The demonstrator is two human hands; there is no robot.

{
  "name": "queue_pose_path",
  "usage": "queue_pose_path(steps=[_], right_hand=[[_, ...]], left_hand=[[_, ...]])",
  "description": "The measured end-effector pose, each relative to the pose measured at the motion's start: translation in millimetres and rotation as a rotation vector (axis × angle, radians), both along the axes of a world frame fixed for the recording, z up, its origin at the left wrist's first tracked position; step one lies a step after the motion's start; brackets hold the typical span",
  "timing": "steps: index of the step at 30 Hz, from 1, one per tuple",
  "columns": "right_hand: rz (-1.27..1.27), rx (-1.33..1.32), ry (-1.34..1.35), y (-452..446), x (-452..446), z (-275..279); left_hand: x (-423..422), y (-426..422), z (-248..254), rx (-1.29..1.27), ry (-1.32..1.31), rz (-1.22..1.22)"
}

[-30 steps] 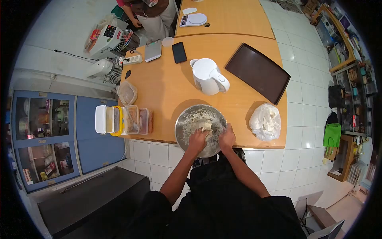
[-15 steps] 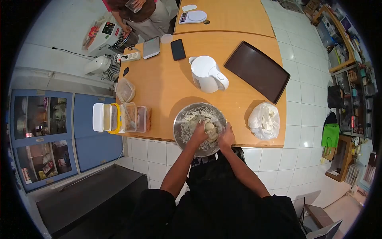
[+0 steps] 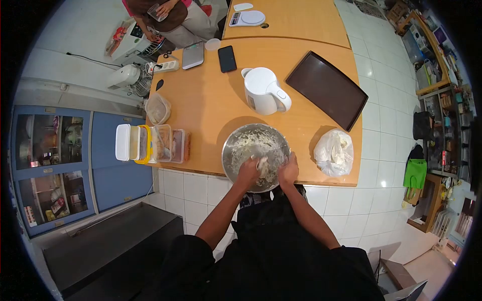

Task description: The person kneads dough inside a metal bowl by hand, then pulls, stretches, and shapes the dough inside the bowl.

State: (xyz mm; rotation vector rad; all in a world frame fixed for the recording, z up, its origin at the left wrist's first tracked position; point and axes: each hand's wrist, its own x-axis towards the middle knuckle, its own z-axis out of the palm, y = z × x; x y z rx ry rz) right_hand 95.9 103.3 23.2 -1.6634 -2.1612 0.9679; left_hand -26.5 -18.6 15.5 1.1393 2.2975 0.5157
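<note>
A steel mixing bowl (image 3: pixel 232 150) sits at the near edge of the table, its inner wall smeared with flour and bits of dough. Inside it, my left hand (image 3: pixel 248 170) is closed on a lump of pale dough (image 3: pixel 262 167); the fingertips are partly hidden and blurred. My right hand (image 3: pixel 288 171) grips the bowl's right rim, with the thumb side up. Right of the bowl lies a knotted clear plastic bag (image 3: pixel 333 153) with something white in it. Behind the bowl stands a white electric kettle (image 3: pixel 261 85).
A dark baking tray (image 3: pixel 327 90) lies at the back right. Lidded plastic tubs (image 3: pixel 153 144) line the left edge. A phone (image 3: pixel 227 59), a flat scale (image 3: pixel 193 55) and a power strip (image 3: pixel 164 66) are farther back. A co-worker (image 3: pixel 175 20) stands at the back left by a mixer.
My left hand has shifted slightly left and nearer to me in the bowl, and the dough lump looks more bunched. The right hand stays on the rim. The view has moved a little.
</note>
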Motion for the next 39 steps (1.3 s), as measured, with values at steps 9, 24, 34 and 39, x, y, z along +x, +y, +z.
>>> queue_pose_path(steps=[9,24,34,39], right_hand=[[-0.022,-0.009,0.029,-1,-1,2],[0.044,-0.093,-0.046,1,2,-6],[0.111,0.016,0.145,0,9,-11],[0.058,0.015,0.127,0,9,-9]], left_hand=[[16,30,11,-0.231,0.102,0.013],[15,13,0,-0.163,0.048,-0.015],[39,49,-22,-0.266,0.214,0.238],[9,69,-45,-0.278,0.328,0.224]])
